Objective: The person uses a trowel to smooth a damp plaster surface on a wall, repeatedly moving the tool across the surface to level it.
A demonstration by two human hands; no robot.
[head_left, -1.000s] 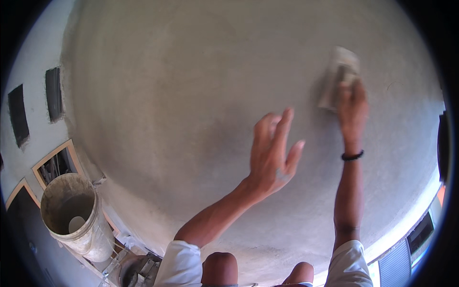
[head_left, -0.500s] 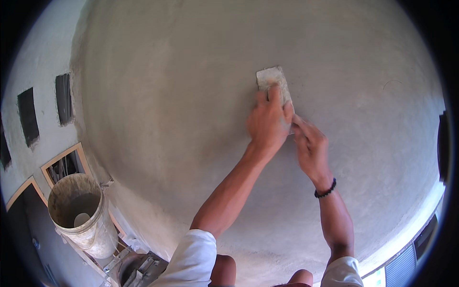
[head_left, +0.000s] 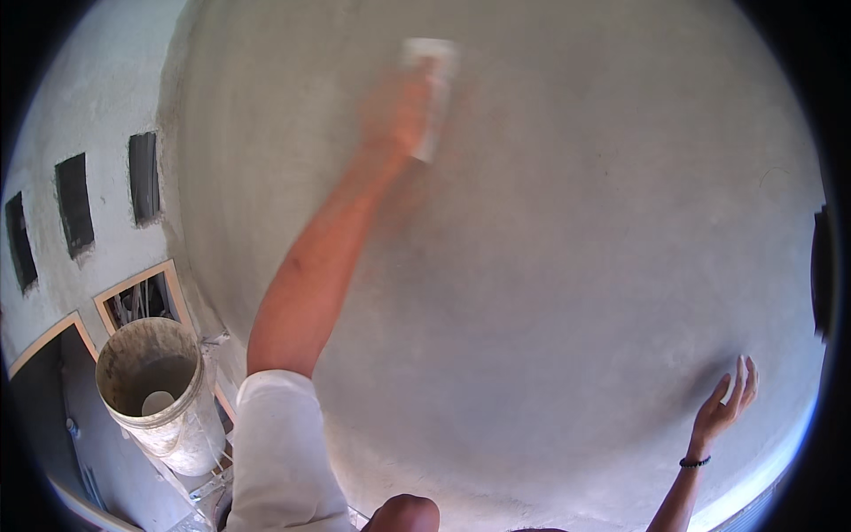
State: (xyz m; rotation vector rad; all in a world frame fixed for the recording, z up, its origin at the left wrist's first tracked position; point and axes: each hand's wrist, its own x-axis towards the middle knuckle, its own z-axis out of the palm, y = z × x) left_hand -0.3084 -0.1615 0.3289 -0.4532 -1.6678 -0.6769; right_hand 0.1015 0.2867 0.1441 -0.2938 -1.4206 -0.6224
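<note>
- The left hand [head_left: 397, 111] grips the pale float [head_left: 441, 84], blurred, at the far part of the grey wall [head_left: 550, 222].
- The float's long axis runs roughly near to far.
- The right hand [head_left: 729, 403], open and empty, is well apart, near right.

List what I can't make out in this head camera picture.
In the head view:
Bare left hand: blurred, exact finger placement unclear.
Pale, flat rectangular tool: partly covered by that hand, also blurred.
Bare right forearm: cut off by the lower edge.
Pale round patch inside the dirty whitish cylindrical bucket: too small to identify.
</note>
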